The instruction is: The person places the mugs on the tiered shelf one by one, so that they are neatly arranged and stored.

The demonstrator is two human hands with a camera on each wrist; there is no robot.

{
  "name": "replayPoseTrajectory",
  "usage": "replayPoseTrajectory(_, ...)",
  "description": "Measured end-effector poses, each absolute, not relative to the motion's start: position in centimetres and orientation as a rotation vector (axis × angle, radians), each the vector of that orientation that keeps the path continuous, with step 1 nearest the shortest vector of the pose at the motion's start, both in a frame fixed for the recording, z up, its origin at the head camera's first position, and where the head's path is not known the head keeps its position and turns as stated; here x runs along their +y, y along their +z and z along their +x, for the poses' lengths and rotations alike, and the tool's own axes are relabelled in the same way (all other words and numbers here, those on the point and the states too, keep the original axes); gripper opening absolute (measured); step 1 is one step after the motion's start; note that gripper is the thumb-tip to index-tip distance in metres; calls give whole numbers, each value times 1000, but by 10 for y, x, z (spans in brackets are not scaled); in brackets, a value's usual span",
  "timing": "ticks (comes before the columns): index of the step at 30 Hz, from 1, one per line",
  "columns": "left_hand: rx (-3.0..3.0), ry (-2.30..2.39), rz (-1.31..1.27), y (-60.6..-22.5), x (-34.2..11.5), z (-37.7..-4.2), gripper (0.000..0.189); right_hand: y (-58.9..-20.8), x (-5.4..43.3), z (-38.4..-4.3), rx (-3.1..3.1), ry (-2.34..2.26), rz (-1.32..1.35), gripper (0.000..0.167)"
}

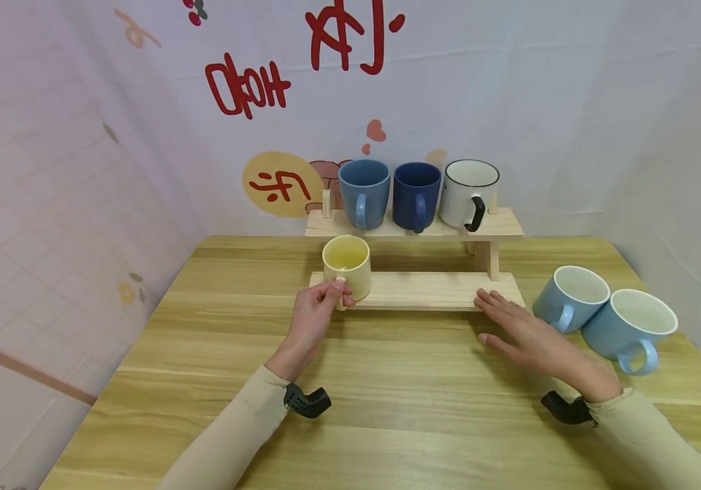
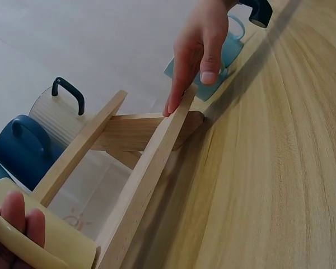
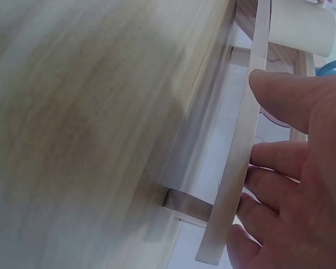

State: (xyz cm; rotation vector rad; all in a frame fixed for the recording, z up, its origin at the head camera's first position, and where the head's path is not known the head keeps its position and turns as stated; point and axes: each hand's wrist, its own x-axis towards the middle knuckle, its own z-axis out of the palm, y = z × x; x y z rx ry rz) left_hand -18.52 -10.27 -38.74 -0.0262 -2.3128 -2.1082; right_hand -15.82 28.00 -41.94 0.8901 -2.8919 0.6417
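A pale yellow mug stands at the left end of the lower tier of a two-tier wooden rack. My left hand grips its handle between thumb and fingers; in the left wrist view the fingers curl round that handle beside the mug. My right hand rests its fingertips on the right end of the lower tier, fingers extended. Seen from the right wrist, the thumb and fingers of this hand lie along the shelf board.
On the upper tier stand a blue mug, a navy mug and a white mug with a black handle. Two light blue mugs, one nearer the rack and one farther right, sit on the wooden table. Behind hangs a printed white cloth.
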Motion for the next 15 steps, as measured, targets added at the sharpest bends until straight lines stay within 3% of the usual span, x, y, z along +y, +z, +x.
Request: replayPoseTrajectory(15, -2389, -2056, -100, -391, -100, -193, 34, -419, 279, -160, -2916, 634, 883, 67)
